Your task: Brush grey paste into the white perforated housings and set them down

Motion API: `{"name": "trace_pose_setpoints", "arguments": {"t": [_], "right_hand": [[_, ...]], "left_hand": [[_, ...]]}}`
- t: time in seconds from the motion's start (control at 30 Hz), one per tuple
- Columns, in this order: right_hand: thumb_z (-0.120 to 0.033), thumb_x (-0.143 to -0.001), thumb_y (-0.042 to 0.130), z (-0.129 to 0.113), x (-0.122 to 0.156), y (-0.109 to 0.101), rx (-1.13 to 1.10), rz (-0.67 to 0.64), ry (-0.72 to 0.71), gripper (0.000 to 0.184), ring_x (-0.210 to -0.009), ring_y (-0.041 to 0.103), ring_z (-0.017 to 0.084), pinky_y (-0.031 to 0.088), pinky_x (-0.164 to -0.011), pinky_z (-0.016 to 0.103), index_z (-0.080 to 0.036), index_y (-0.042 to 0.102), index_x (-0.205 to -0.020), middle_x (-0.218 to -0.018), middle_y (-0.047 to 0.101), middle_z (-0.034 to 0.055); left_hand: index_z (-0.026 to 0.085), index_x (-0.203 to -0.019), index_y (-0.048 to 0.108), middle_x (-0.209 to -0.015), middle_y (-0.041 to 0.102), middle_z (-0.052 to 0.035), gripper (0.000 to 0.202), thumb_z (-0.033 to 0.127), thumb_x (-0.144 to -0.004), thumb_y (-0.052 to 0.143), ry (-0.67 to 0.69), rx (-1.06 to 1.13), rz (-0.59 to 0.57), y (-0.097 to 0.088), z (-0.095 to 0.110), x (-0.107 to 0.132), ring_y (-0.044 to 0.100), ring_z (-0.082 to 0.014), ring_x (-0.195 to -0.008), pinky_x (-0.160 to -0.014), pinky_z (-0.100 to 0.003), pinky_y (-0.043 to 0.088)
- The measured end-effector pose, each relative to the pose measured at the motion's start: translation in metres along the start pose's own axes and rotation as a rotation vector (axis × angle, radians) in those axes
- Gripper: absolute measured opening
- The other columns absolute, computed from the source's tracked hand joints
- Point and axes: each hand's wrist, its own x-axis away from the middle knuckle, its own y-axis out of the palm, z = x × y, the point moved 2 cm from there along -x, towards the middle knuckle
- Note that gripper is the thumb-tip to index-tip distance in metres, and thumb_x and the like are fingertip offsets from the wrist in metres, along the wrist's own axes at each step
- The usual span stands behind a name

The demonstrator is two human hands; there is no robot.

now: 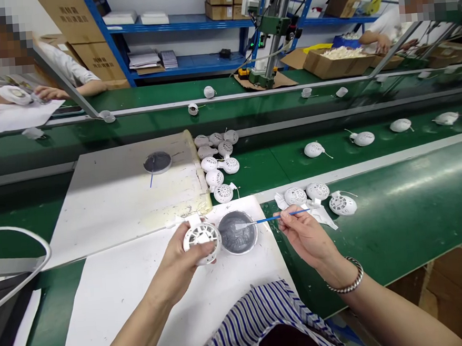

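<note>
My left hand is closed around a round white vented plastic part, held just above a white sheet. My right hand pinches a thin blue-handled swab, whose white tip reaches into a small round dish of grey paste beside the part. A bracelet circles my right wrist.
Several more white vented parts lie in a cluster past the dish, and three by my right hand. Others ride the green conveyor. A second grey dish sits on a white board. Two people work across the belt, near blue shelves with boxes.
</note>
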Motion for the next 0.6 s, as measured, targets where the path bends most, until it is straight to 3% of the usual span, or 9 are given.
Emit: {"name": "trace_pose_setpoints", "arguments": {"t": [0.1, 0.17, 0.27, 0.33, 0.43, 0.6], "right_hand": [[-0.030, -0.062, 0.078, -0.003, 0.000, 0.001, 0.018, 0.014, -0.029, 0.024, -0.061, 0.046, 0.006, 0.040, -0.063, 0.020, -0.016, 0.058, -0.064, -0.070, 0.061, -0.0008], [-0.030, -0.062, 0.078, -0.002, -0.001, 0.000, 0.021, 0.020, -0.032, 0.024, -0.061, 0.046, 0.006, 0.040, -0.063, 0.020, -0.016, 0.058, -0.065, -0.070, 0.061, -0.0008], [-0.030, -0.063, 0.077, -0.002, 0.000, -0.001, 0.025, 0.011, -0.036, 0.022, -0.061, 0.046, 0.006, 0.040, -0.062, 0.019, -0.017, 0.059, -0.065, -0.070, 0.061, -0.0010], [-0.029, -0.065, 0.076, -0.005, 0.002, 0.000, 0.035, -0.002, -0.039, 0.021, -0.061, 0.047, 0.006, 0.041, -0.062, 0.019, -0.017, 0.059, -0.066, -0.071, 0.061, -0.0008], [-0.028, -0.067, 0.075, -0.012, 0.007, 0.005, 0.029, -0.040, -0.056, 0.019, -0.061, 0.049, 0.006, 0.042, -0.064, 0.019, -0.017, 0.059, -0.066, -0.071, 0.062, -0.0015], [-0.026, -0.072, 0.070, -0.023, 0.017, 0.021, 0.084, -0.103, -0.171, 0.015, -0.069, 0.058, 0.008, 0.046, -0.071, 0.022, -0.019, 0.057, -0.070, -0.073, 0.065, -0.0016]], "left_hand": [[0.032, -0.131, 0.026, -0.112, 0.053, -0.0049, 0.083, 0.025, -0.065, 0.075, 0.235, -0.224, 0.145, 0.001, 0.001, 0.004, 0.055, -0.0178, -0.091, -0.078, -0.028, 0.047], [0.030, -0.121, 0.039, -0.112, 0.052, -0.0053, 0.067, 0.027, -0.064, 0.075, 0.329, -0.308, 0.140, 0.000, 0.001, 0.005, 0.055, -0.0180, -0.089, -0.073, -0.027, 0.047], [0.022, -0.098, 0.051, -0.104, 0.054, -0.0060, 0.036, 0.035, -0.070, 0.069, 0.270, -0.183, 0.035, -0.002, -0.003, 0.003, 0.055, -0.0175, -0.080, -0.061, -0.024, 0.044], [0.020, -0.093, 0.052, -0.093, 0.055, -0.0052, 0.028, 0.041, -0.077, 0.060, 0.172, -0.040, -0.010, -0.001, -0.007, 0.000, 0.054, -0.0157, -0.073, -0.058, -0.023, 0.042], [0.018, -0.088, 0.053, -0.081, 0.054, -0.0033, 0.030, 0.047, -0.084, 0.049, 0.071, 0.030, 0.007, 0.005, -0.010, -0.002, 0.049, -0.0121, -0.065, -0.055, -0.021, 0.038], [0.019, -0.090, 0.053, -0.078, 0.050, -0.0011, 0.035, 0.052, -0.085, 0.043, 0.039, -0.056, 0.030, 0.015, -0.012, 0.000, 0.044, -0.0103, -0.062, -0.051, -0.020, 0.033]]}}
